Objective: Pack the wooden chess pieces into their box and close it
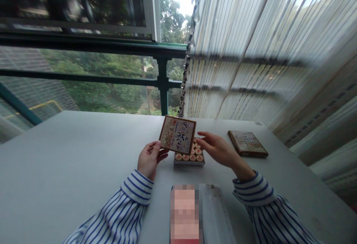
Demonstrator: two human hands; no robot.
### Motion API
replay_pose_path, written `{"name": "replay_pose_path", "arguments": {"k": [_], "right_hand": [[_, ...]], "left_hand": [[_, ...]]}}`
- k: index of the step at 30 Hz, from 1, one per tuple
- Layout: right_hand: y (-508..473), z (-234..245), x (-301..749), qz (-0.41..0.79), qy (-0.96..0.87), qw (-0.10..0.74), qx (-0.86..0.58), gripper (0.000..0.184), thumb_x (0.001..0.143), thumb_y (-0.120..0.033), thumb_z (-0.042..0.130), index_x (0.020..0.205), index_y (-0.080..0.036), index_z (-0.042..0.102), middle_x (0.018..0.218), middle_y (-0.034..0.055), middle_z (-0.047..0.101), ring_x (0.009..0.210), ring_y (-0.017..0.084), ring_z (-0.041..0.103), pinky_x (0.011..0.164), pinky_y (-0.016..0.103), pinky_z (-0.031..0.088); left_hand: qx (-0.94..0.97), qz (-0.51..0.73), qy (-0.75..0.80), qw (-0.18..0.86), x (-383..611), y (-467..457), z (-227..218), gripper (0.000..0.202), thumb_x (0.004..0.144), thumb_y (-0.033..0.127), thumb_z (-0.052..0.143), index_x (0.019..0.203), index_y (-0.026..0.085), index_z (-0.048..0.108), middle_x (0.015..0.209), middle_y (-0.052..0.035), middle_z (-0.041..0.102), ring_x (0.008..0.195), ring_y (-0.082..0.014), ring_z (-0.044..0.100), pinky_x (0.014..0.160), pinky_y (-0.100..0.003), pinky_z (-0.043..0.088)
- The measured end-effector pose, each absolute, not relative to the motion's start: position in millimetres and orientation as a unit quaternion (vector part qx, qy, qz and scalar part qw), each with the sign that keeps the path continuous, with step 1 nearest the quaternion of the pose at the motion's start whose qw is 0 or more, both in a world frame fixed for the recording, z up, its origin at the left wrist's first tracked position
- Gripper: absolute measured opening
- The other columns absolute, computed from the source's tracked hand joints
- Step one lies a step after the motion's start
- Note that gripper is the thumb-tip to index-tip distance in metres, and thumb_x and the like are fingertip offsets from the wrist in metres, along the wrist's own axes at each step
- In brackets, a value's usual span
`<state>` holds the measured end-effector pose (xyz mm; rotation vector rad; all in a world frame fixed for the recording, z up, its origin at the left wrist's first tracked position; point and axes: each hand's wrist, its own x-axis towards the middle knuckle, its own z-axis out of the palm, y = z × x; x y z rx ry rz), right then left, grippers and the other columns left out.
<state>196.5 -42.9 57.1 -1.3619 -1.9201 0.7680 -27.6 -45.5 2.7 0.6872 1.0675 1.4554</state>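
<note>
My left hand [150,155] grips a box lid [178,134] by its lower left corner, thumb on top. The lid is printed with the words "Chinese Chess" and is held tilted above an open box [189,163]. Rows of round wooden chess pieces [192,157] with red characters fill the part of that box that shows; the lid covers the rest. Just right of the lid is my right hand [217,147], its fingers apart and stretched toward the lid's right edge and the pieces. It holds nothing, and whether a fingertip touches a piece I cannot tell.
A second flat box [247,143] with similar printing lies to the right on the white table [83,169]. Near me are a phone [185,214] with a blurred screen and a clear plastic sleeve [216,214]. Beyond the table stand a green railing [163,73] and a string curtain [234,51].
</note>
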Motion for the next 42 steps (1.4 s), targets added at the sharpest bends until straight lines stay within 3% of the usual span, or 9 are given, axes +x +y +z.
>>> {"name": "replay_pose_path", "arguments": {"k": [16, 31, 42], "right_hand": [[-44, 57, 188, 0.335, -0.741, 0.312, -0.491, 0.037, 0.084, -0.037, 0.044, 0.113, -0.016, 0.053, 0.077, 0.0053, 0.067, 0.065, 0.014, 0.061, 0.056, 0.025, 0.047], [-40, 54, 193, 0.314, -0.732, 0.328, -0.508, 0.033, 0.082, -0.033, 0.048, 0.110, -0.017, 0.056, 0.087, 0.0064, 0.068, 0.071, 0.016, 0.063, 0.063, 0.027, 0.050], [-39, 55, 197, 0.332, -0.727, 0.336, -0.498, 0.035, 0.082, -0.032, 0.049, 0.113, -0.018, 0.054, 0.086, 0.0061, 0.068, 0.075, 0.017, 0.063, 0.066, 0.030, 0.050]], "left_hand": [[0.327, 0.596, 0.445, 0.584, -23, -52, 3, 0.032, 0.067, 0.033, 0.065, 0.086, 0.014, 0.048, 0.077, -0.0036, 0.064, 0.066, -0.0169, 0.065, 0.060, -0.030, 0.052], [0.395, 0.565, 0.474, 0.548, -21, -55, 2, 0.035, 0.059, 0.037, 0.070, 0.076, 0.011, 0.054, 0.069, -0.0035, 0.063, 0.065, -0.0164, 0.062, 0.058, -0.030, 0.051], [0.430, 0.565, 0.485, 0.510, -22, -53, -1, 0.043, 0.062, 0.039, 0.067, 0.092, 0.010, 0.058, 0.084, -0.0075, 0.065, 0.073, -0.0159, 0.061, 0.061, -0.027, 0.051]]}}
